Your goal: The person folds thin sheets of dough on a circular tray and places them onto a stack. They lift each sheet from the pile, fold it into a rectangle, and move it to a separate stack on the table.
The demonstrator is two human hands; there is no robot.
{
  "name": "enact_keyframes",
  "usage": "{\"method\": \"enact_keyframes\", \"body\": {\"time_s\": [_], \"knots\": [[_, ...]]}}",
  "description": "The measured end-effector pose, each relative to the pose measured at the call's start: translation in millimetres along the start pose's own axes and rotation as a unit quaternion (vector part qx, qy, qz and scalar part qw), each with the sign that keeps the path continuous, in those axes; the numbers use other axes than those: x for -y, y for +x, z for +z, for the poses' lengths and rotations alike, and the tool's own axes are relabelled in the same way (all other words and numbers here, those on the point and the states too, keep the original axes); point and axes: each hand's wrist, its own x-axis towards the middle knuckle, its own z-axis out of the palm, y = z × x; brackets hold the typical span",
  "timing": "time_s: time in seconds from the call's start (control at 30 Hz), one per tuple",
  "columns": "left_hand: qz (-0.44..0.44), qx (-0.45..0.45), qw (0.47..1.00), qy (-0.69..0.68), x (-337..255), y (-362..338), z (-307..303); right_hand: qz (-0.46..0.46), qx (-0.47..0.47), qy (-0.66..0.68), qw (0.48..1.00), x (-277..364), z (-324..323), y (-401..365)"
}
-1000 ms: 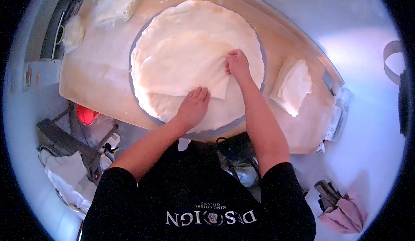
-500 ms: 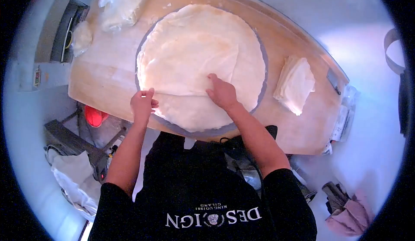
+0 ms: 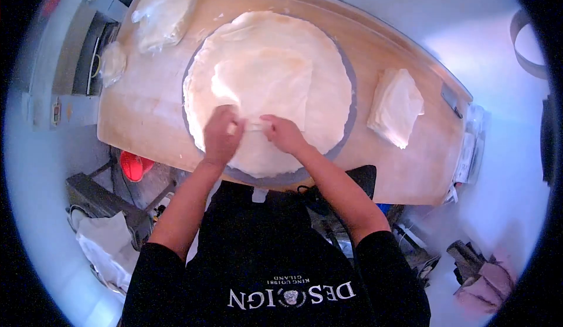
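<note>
A large round stack of thin dough sheets (image 3: 202, 92) lies on a grey round board (image 3: 346, 130). On top of it is a smaller, roughly square dough sheet (image 3: 270, 83), its near edge slightly raised. My left hand (image 3: 223, 133), a little blurred, has its fingers closed at the near left part of that edge. My right hand (image 3: 284, 134) pinches the same edge with thumb and fingers, a short way to the right.
A folded pile of dough sheets (image 3: 396, 110) sits on the wooden table (image 3: 410, 177) at right, near a flat scraper (image 3: 450, 99). Bagged dough (image 3: 167, 16) and a smaller bag (image 3: 112, 63) lie at far left. A red container (image 3: 135, 165) is below the table.
My left hand has moved right, inward from the stack's left edge. The top sheet's left part has drawn in, so it covers less of the round stack. My right hand has shifted slightly left.
</note>
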Motion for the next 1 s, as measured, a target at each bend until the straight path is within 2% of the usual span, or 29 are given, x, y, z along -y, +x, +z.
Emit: {"method": "enact_keyframes", "body": {"time_s": [0.03, 0.07, 0.1, 0.13, 0.17, 0.2, 0.27, 0.33, 0.43, 0.53, 0.6, 0.67, 0.73, 0.77, 0.8, 0.83, 0.87, 0.9, 0.97, 1.0], "knots": [[0.018, 0.042, 0.999, -0.021, -18, 8, 8, 0.067, 0.005, 0.197, 0.978, -7, -4, 2], [0.046, 0.079, 0.996, -0.015, -26, 11, 22, 0.068, 0.003, 0.197, 0.978, -1, -16, -2], [0.033, 0.153, 0.988, -0.009, -33, 14, 35, 0.140, -0.050, 0.373, 0.916, 5, -29, -9], [0.034, 0.153, 0.988, -0.011, -36, 16, 47, 0.204, -0.101, 0.532, 0.815, 7, -41, -14], [0.064, 0.218, 0.974, 0.001, -36, 17, 61, 0.206, -0.102, 0.485, 0.844, -6, -43, -14], [0.095, 0.284, 0.954, 0.012, -35, 16, 74, 0.209, -0.105, 0.486, 0.842, -17, -39, -11], [0.119, 0.309, 0.944, 0.002, -35, 15, 83, 0.176, -0.116, 0.411, 0.887, -32, -30, -6], [0.100, 0.365, 0.926, -0.012, -27, 14, 77, 0.182, -0.117, 0.402, 0.890, -37, -25, -7], [0.104, 0.333, 0.936, -0.034, -10, 15, 52, 0.186, -0.115, 0.396, 0.892, -25, -27, -11], [0.141, 0.369, 0.919, -0.010, 13, 24, 33, 0.173, -0.098, 0.380, 0.903, -19, -30, -15], [0.271, 0.272, 0.920, 0.074, 22, 44, 19, 0.165, -0.085, 0.364, 0.913, -26, -23, -15], [0.293, 0.291, 0.898, 0.150, 34, 70, 12, 0.053, -0.151, 0.230, 0.960, -45, -7, -11], [0.344, 0.329, 0.857, 0.199, 49, 97, 12, 0.029, -0.184, 0.183, 0.965, -51, 0, -11], [0.345, 0.330, 0.856, 0.195, 60, 109, 17, 0.000, -0.213, 0.134, 0.968, -48, 1, -12], [0.392, 0.344, 0.832, 0.190, 70, 122, 22, 0.003, -0.213, 0.133, 0.968, -46, 2, -13], [0.437, 0.356, 0.805, 0.185, 78, 135, 30, 0.056, -0.196, 0.148, 0.968, -39, -2, -14], [0.439, 0.356, 0.805, 0.182, 84, 152, 40, 0.108, -0.179, 0.162, 0.964, -35, -4, -14], [0.442, 0.394, 0.787, 0.175, 89, 167, 50, 0.114, -0.179, 0.163, 0.964, -36, -1, -14], [0.443, 0.432, 0.768, 0.165, 88, 190, 60, 0.148, -0.227, 0.193, 0.943, -37, 4, -14], [0.360, 0.452, 0.807, 0.125, 83, 202, 62, 0.150, -0.227, 0.192, 0.943, -36, 2, -15]]}}
